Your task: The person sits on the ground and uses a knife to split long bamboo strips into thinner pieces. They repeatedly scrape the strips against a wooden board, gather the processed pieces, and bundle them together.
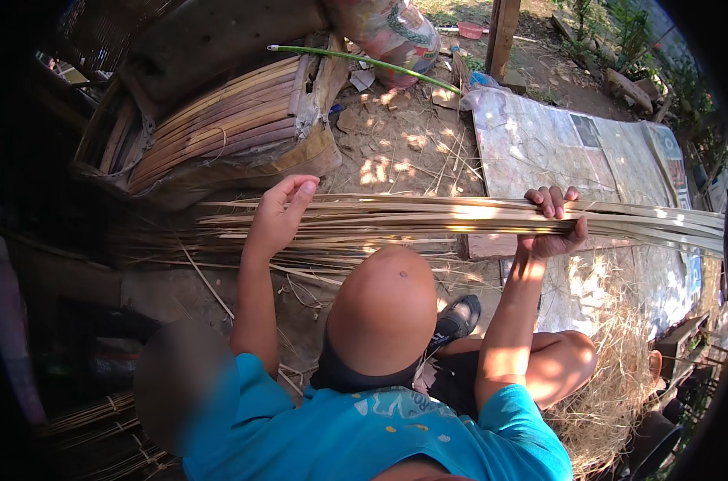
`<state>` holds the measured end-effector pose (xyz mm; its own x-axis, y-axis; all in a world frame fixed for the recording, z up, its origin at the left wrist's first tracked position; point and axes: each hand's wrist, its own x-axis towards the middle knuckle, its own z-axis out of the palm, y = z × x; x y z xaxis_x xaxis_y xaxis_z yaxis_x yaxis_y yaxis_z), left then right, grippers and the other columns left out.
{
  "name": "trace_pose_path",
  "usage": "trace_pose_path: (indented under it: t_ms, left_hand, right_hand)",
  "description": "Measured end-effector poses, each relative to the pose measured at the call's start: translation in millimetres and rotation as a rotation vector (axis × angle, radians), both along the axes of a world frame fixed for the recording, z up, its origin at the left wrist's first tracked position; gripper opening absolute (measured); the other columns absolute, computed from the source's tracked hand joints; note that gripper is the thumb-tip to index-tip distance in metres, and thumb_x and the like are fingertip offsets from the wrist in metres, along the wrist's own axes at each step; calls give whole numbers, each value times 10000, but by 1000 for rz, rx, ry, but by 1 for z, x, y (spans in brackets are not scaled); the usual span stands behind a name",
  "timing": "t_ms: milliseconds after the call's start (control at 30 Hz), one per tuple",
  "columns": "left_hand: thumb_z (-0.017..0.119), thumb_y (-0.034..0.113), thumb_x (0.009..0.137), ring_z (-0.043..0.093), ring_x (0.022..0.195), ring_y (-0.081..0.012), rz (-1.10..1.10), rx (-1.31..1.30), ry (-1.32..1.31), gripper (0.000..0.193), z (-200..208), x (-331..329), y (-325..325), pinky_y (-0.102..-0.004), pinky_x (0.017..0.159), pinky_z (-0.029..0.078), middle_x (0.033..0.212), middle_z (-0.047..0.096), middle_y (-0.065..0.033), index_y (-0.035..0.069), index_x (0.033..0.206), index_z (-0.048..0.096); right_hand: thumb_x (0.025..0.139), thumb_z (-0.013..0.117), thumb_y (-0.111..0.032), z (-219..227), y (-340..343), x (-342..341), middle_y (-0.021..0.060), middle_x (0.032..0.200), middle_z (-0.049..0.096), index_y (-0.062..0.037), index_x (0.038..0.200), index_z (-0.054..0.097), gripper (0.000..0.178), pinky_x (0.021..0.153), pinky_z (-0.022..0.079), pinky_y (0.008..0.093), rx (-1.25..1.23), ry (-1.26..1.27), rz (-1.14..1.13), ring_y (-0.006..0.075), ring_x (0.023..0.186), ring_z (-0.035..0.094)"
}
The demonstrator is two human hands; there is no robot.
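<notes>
A long bundle of thin, pale split-bamboo strips stretches crosswise in front of my raised knee, its right part reaching the edge of the view. My right hand is wrapped round the bundle, fingers over the top and thumb on the near side. Toward the bundle's left end, my left hand is closed, thumb against the curled fingers; whether anything sits in that pinch does not show. More loose strips lie on the ground under and nearer than the bundle.
A worn seat with wooden slats stands at the far left. A green pole slants from it past a printed sack. Flattened printed sheets cover ground at right, near a wooden post. Shavings heap beside my leg.
</notes>
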<state>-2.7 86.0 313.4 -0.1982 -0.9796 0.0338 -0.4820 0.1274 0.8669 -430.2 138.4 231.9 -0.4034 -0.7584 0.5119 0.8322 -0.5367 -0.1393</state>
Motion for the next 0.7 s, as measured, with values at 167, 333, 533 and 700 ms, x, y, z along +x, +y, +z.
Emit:
trace_pose_path:
  t_ms: [167, 333, 533, 700]
  left_hand:
    - [646, 270, 1001, 664, 938, -230, -129, -175, -180, 291, -23, -35, -1, -362, 867, 509, 989, 701, -112, 2, 1101, 703]
    - [672, 216, 957, 660, 999, -285, -203, -115, -223, 242, -48, -55, 7, -370, 923, 501, 1000, 671, -133, 1, 1062, 712]
    - [677, 263, 955, 618, 1107, -307, -96, -298, -194, 286, -82, -71, 19, -411, 973, 475, 1093, 665, -131, 19, 1101, 714]
    - [675, 276, 957, 611, 1090, -307, -127, -203, -401, 301, -69, -85, 17, -422, 1002, 454, 1076, 654, -126, 41, 1142, 709]
  right_hand:
    - [869, 731, -353, 5, 18, -29, 2, 752, 539, -68, 1116, 572, 408, 878, 473, 388, -80, -9, 16, 141, 731, 548]
    - [854, 745, -362, 10, 30, -37, 12, 786, 519, -65, 1126, 546, 449, 974, 485, 470, 13, -68, -52, 151, 759, 538]
    - [843, 763, -357, 7, 35, -33, 25, 879, 524, -43, 1225, 570, 531, 1061, 449, 520, -30, -86, -36, 160, 827, 542]
    - [856, 747, -392, 8, 41, -38, 30, 913, 523, -39, 1340, 582, 621, 1057, 447, 524, -79, -33, -3, 164, 857, 541]
